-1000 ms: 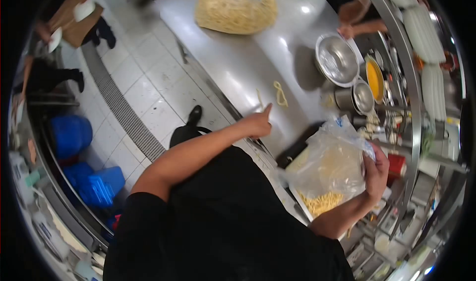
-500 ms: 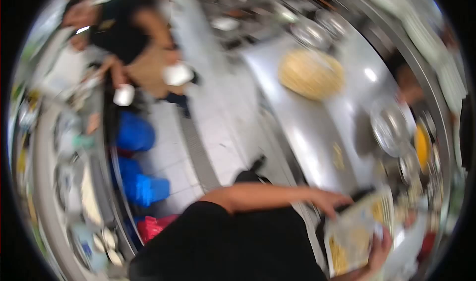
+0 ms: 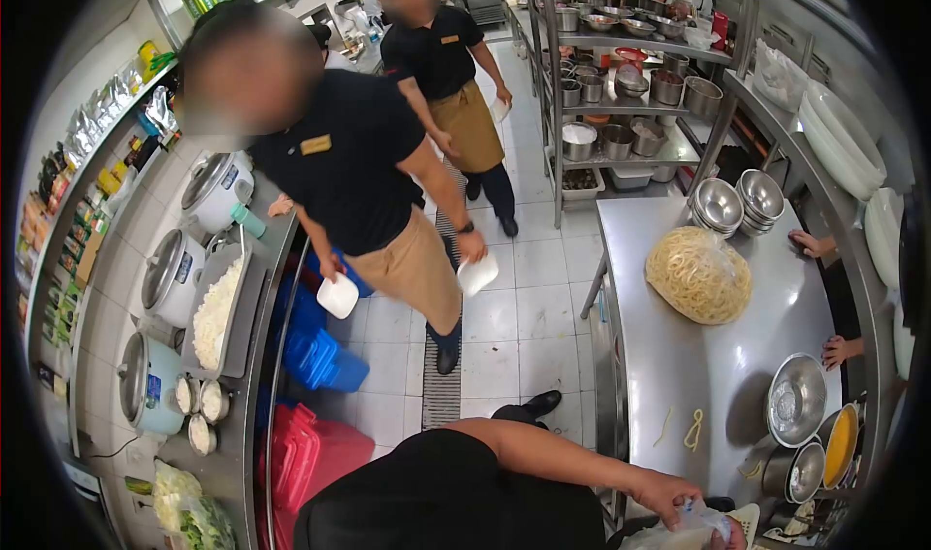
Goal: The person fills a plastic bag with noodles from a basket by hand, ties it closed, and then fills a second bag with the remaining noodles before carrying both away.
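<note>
At the lower right, my left hand (image 3: 667, 497) pinches the edge of a clear plastic bag (image 3: 684, 533). My right hand (image 3: 737, 534) shows only in part at the bottom edge, beside the bag, its fingers mostly hidden. A piece of white perforated basket (image 3: 750, 517) is visible behind the bag. Farther up the steel table (image 3: 669, 385) rests a large clear bag of thick yellow noodles (image 3: 699, 275). A few loose noodle strands (image 3: 693, 431) lie on the metal nearer to my hands.
Two people in black shirts stand at the left; the nearer person (image 3: 359, 172) holds white dishes (image 3: 337, 296). Steel bowls (image 3: 797, 400) line the table's right side, near another person's hands (image 3: 839, 351). Left are rice cookers (image 3: 175, 276), a rice tray (image 3: 218, 312) and a red bin (image 3: 310, 463).
The view has shifted and sharpened. The basket that showed between my hands is now mostly out of frame, and my left hand is on the plastic bag. The person with dishes appears larger.
</note>
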A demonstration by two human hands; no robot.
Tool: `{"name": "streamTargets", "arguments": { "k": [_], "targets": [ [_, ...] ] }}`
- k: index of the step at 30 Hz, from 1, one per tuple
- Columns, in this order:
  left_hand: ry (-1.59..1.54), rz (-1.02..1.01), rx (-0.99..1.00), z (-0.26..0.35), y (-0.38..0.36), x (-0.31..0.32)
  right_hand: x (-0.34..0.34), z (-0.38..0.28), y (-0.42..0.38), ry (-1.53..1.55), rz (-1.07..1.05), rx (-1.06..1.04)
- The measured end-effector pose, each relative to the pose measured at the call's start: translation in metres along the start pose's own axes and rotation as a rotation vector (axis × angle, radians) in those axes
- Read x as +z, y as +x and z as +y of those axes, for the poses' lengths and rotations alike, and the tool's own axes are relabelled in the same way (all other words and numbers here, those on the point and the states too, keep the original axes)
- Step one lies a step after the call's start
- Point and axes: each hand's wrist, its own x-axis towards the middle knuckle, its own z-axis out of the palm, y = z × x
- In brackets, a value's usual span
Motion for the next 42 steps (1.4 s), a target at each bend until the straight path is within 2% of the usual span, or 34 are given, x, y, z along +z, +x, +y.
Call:
{"name": "streamTargets", "arguments": {
  "k": [2,4,8,11,13,14,15,16,18,21,23,26,33,35,42],
  "targets": [
    [-0.048,-0.006,-0.024,0.004,0.0,0.001,-0.002,0.0,0.001,0.026,-0.017,-0.02],
    [-0.109,-0.067,0.008,-0.011,0.005,0.0,-0.007,0.008,0.002,-0.049,0.0,-0.16],
    [-0.156,-0.139,-0.045,-0.041,0.021,-0.005,-0.01,0.014,0.001,0.114,0.007,-0.066],
    [-0.013,-0.127,-0.034,-0.028,0.013,-0.011,-0.001,0.015,0.012,0.058,0.1,-0.065],
    [0.364,0.029,-0.015,0.001,0.005,0.0,-0.004,0.039,0.037,0.094,0.015,-0.208],
    [0.263,0.119,0.097,-0.019,0.005,0.001,-0.009,0.063,0.022,0.116,0.071,-0.231],
    [0.173,0.138,-0.052,-0.012,0.003,0.001,-0.001,0.06,0.013,0.29,0.175,-0.013],
    [0.252,0.132,0.033,0.001,0.001,0.0,-0.007,0.017,0.001,0.101,0.118,-0.036],
    [0.357,0.214,0.025,0.027,-0.005,-0.009,-0.009,0.014,0.001,0.264,0.066,-0.043],
    [0.287,0.2,0.024,0.022,-0.01,-0.028,-0.007,0.013,0.001,0.326,0.048,-0.027],
    [0.077,0.244,-0.098,0.03,-0.01,-0.024,-0.007,0.015,-0.002,0.338,0.056,-0.042],
    [0.005,0.201,-0.155,0.025,-0.009,-0.02,-0.005,0.021,-0.009,0.365,0.054,0.007],
    [-0.086,0.167,-0.078,0.021,-0.004,-0.007,-0.009,0.021,-0.015,0.398,0.051,-0.012],
    [-0.163,0.157,-0.122,0.024,-0.006,-0.003,-0.008,0.022,-0.017,0.415,0.086,-0.012],
    [0.02,0.106,-0.169,0.021,-0.011,-0.009,-0.008,0.019,-0.019,0.386,0.079,0.016]
  ]
}}
